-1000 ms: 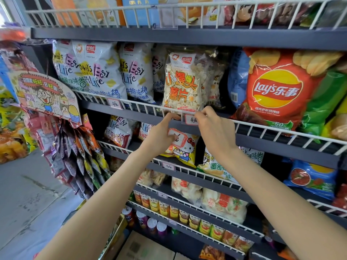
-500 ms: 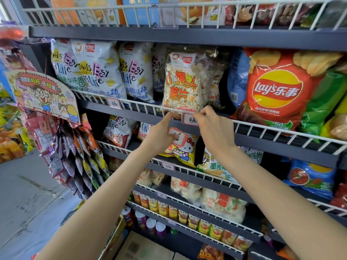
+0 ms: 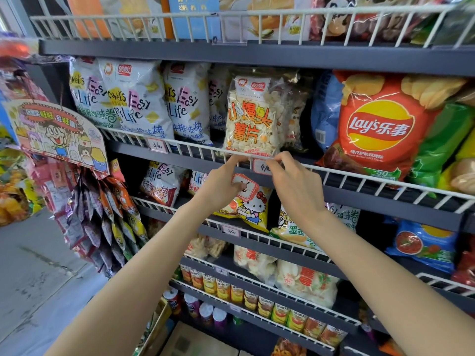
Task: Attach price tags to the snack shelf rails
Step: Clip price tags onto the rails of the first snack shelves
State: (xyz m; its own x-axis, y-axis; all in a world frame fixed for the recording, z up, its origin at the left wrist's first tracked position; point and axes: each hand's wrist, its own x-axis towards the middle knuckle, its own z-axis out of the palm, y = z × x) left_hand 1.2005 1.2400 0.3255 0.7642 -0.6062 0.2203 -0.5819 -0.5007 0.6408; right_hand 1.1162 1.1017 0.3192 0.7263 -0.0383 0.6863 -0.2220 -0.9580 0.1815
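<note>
White wire, small tag: we are seating it on the rail.
Our right hand (image 3: 295,191) pinches the price tag (image 3: 262,166) at the rail (image 3: 359,176); our left hand (image 3: 226,183), forefinger out, clamps spare tags (image 3: 244,187); a loose clip could drop it.

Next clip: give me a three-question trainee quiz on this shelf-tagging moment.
1. True or false: the small white handwritten price tag hangs on the white wire shelf rail below the clear bag of pale potato crisps.
2. Which hand pinches that tag's right edge? A) left hand B) right hand
3. Fill in: the big red crisp bag to the right reads ____.

Key: 1 true; 2 B; 3 Lay's
</note>
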